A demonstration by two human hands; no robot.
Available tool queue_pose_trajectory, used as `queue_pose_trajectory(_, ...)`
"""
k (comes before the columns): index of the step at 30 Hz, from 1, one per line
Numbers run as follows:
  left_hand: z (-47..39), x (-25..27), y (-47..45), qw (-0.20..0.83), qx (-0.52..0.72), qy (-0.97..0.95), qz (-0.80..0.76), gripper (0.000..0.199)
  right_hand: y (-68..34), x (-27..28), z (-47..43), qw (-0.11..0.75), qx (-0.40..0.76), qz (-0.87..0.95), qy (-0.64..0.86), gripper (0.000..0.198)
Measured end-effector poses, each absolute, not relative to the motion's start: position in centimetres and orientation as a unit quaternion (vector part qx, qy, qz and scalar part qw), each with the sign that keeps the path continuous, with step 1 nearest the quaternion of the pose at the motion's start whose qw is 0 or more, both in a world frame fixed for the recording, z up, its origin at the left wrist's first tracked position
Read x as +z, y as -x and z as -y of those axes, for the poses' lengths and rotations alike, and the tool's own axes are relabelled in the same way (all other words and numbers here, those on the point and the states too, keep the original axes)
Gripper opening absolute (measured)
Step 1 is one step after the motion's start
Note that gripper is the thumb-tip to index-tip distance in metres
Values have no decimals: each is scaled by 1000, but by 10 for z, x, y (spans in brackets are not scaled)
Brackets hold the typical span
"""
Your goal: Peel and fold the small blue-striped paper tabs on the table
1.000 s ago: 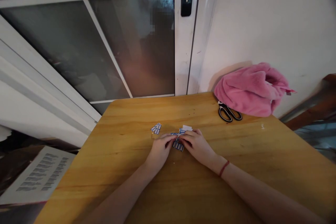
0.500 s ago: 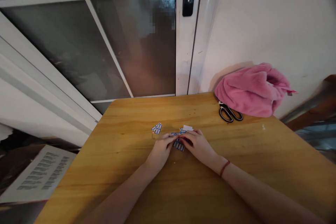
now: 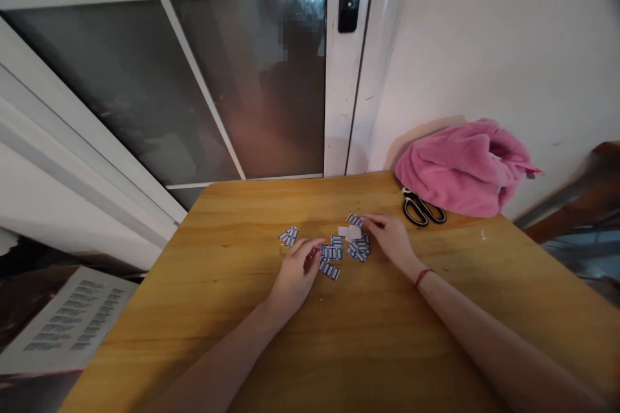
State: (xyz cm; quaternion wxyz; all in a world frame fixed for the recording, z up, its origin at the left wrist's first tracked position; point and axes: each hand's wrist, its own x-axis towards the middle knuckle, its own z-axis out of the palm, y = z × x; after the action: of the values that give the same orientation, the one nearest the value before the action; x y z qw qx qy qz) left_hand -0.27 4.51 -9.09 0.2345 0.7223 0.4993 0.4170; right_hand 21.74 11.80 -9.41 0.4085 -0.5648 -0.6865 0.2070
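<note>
Small pieces of label sheet, white rectangles edged in blue, lie in a loose group at the middle of the table. My right hand [image 3: 390, 240] pinches one label piece [image 3: 354, 219] by its right end at the far side of the group. Below it are two blank white pieces [image 3: 349, 232] and an overlapping pile of label pieces [image 3: 359, 249]. My left hand [image 3: 294, 272] has its thumb and fingertips together at the left edge of another label cluster [image 3: 332, 251]; what lies between them is hidden. A separate label piece [image 3: 289, 236] rests beyond the left hand.
The wooden table [image 3: 232, 232] meets a white-framed glass door [image 3: 271, 110] at the back. Black-handled scissors [image 3: 422, 209] lie at the back right, against a pink plush bag [image 3: 460, 168]. A printed cardboard box [image 3: 72, 322] stands beside the table's left edge.
My hands, together over the labels before, are now apart. The right hand has moved right and away from me with a label piece, uncovering the pile; the left hand has shifted slightly left.
</note>
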Motion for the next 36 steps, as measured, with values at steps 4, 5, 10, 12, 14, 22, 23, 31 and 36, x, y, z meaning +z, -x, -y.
queue_pose_trajectory(4, -45, -92, 2, 244, 401, -737, -486, 23, -239, -97, -138, 412, 164, 638, 630, 24)
queue_pose_trajectory(5, -45, -93, 2, 242, 397, -740, -485, 23, -241, -97, -140, 411, 154, 637, 634, 24)
queue_pose_trajectory(10, -45, -94, 3, 239, 381, -751, -483, 24, -238, -99, -136, 399, 129, 634, 651, 24)
queue_pose_trajectory(12, -45, -93, 4, 238, 378, -757, -478, 25, -239, -100, -135, 392, 118, 628, 662, 23)
queue_pose_trajectory(14, -45, -92, 4, 235, 375, -761, -474, 26, -239, -101, -136, 383, 103, 629, 669, 21)
queue_pose_trajectory(22, -44, -91, 2, 230, 360, -766, -481, 27, -237, -101, -136, 298, 6, 668, 682, 16)
queue_pose_trajectory(23, -44, -90, 2, 229, 358, -766, -481, 26, -237, -101, -136, 285, -3, 677, 678, 17)
queue_pose_trajectory(31, -43, -89, 3, 228, 352, -769, -482, 25, -233, -100, -130, 215, -67, 707, 671, 17)
queue_pose_trajectory(36, -43, -89, 4, 229, 355, -771, -477, 26, -234, -93, -127, 231, -67, 706, 666, 22)
